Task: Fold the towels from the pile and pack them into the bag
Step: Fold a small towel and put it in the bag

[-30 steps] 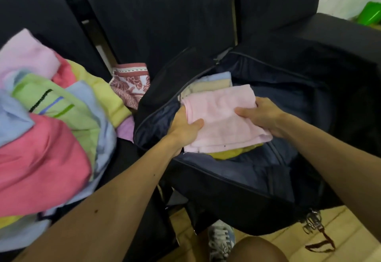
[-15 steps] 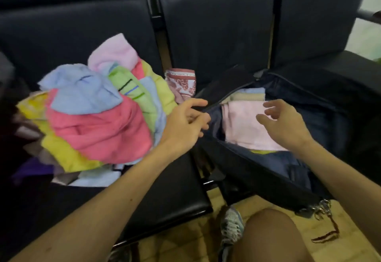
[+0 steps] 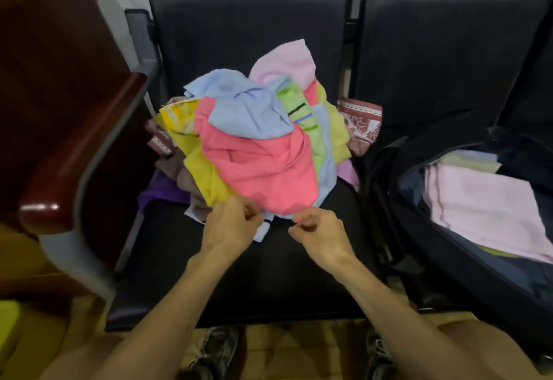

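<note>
Coral towel (image 3: 260,176) atop the pile (image 3: 332,128).

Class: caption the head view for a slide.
Left hand and right hand at the towel pile; folded pink towel in the bag.

Left hand (image 3: 230,225), right hand (image 3: 318,234) at towel pile (image 3: 257,152) edge, bag (image 3: 449,266) beside

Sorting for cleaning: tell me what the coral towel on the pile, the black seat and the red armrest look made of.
Coral towel: soft matte cloth, probably cotton; it creases and drapes. Black seat: smooth, faint sheen, likely vinyl or leather. Red armrest: glossy, highlight at its end; lacquered wood or plastic.
</note>
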`<state>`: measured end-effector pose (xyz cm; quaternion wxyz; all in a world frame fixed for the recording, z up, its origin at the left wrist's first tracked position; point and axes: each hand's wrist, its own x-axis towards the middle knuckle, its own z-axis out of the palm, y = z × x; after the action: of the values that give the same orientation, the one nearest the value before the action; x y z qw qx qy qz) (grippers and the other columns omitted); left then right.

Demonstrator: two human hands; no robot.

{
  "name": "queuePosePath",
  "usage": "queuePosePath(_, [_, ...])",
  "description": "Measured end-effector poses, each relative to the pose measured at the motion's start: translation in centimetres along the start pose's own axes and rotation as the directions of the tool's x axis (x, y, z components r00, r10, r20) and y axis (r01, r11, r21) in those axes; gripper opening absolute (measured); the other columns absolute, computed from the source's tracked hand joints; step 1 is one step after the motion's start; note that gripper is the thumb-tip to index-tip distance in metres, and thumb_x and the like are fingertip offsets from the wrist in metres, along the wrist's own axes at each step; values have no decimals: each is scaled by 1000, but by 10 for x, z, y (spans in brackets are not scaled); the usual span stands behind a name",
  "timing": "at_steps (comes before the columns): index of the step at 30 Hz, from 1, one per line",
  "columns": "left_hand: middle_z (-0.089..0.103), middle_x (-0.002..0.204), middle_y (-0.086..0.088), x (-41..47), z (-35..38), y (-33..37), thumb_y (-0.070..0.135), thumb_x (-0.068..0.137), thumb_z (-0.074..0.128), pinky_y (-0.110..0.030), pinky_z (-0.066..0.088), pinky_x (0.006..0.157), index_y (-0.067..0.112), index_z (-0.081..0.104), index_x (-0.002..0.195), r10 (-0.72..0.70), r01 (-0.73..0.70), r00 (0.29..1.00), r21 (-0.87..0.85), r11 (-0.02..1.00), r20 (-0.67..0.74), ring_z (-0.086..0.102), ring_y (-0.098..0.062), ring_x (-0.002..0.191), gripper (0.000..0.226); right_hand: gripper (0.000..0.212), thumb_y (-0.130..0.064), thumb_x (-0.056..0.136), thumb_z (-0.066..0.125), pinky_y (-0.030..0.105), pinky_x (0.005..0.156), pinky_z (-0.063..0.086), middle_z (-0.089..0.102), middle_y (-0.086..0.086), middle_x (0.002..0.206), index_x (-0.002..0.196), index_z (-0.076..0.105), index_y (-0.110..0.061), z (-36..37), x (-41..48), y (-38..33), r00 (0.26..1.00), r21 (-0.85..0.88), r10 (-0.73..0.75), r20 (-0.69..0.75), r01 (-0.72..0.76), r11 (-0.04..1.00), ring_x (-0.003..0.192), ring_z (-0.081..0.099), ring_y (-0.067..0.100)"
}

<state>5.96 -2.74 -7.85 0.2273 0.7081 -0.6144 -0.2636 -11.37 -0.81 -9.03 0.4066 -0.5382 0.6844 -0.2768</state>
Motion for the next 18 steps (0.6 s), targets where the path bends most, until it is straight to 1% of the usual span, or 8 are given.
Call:
queuePosePath(2, [71, 89, -2, 3, 5, -3, 22, 85, 69, -40, 54, 76, 20, 72, 87, 45, -55, 997, 141, 988, 68, 65, -25, 89, 4, 19, -21, 86, 74, 30, 93, 52, 70, -7, 103, 105, 72, -21, 14, 8, -2, 999, -8, -10, 41, 10, 1000, 100, 66, 12])
queuePosePath(4, [69, 105, -3, 6, 10, -8, 25, 87, 69, -37, 53, 81, 20, 71, 100, 54, -90, 989, 266, 960, 138, 62, -26, 103, 14, 21, -22, 87, 74, 26, 89, 51, 70, -7, 101, 107, 72, -17, 25, 18, -5, 998, -8, -20, 64, 21, 1000, 99, 66, 12])
queuePosePath(6, [63, 120, -2, 8, 14, -14, 28, 90, 68, -35, 50, 84, 20, 66, 116, 43, -110, 980, 349, 931, 194, 56, -25, 116, 28, 19, -23, 87, 73, 29, 85, 53, 73, -3, 101, 104, 73, -15, 35, 30, -4, 996, -40, 3, 87, 1, 999, 96, 67, 15])
queuePosePath(9, [56, 128, -2, 8, 21, -15, 29, 91, 67, -36, 45, 79, 18, 58, 124, 27, -150, 964, 456, 877, 264, 54, -26, 118, 36, 14, -25, 86, 71, 34, 70, 50, 72, 3, 84, 87, 73, -11, 47, 38, 2, 990, -116, 31, 135, -16, 993, 76, 64, 16])
queuePosePath(10, [55, 130, -3, 8, 22, -15, 26, 93, 64, -37, 45, 79, 17, 56, 125, 26, -157, 964, 486, 860, 266, 56, -26, 117, 34, 14, -26, 86, 71, 33, 68, 48, 71, 1, 81, 86, 72, -12, 51, 40, 2, 989, -137, 28, 144, -8, 991, 74, 62, 16])
queuePosePath(12, [53, 133, -4, 8, 23, -16, 16, 98, 54, -37, 45, 82, 16, 54, 128, 37, -172, 967, 540, 823, 252, 55, -26, 119, 30, 14, -27, 84, 73, 28, 70, 48, 72, -3, 86, 94, 73, -17, 56, 43, 3, 983, -136, 26, 181, -1, 991, 82, 65, 14])
queuePosePath(15, [57, 129, -3, 7, 18, -18, 10, 98, 51, -38, 47, 84, 18, 57, 126, 58, -176, 970, 521, 835, 234, 55, -26, 118, 30, 39, -24, 80, 77, 24, 77, 46, 66, -10, 96, 118, 66, -21, 56, 42, 1, 969, -131, 19, 248, 14, 991, 93, 63, 12])
queuePosePath(18, [66, 105, -3, 10, 2, -16, 14, 95, 56, -43, 52, 78, 17, 68, 105, 132, -166, 984, 343, 924, 120, 60, -26, 101, 16, 55, -27, 78, 81, 30, 85, 49, 55, -12, 99, 128, 57, -30, 52, 33, -3, 958, -202, -48, 284, 109, 973, 94, 58, 12])
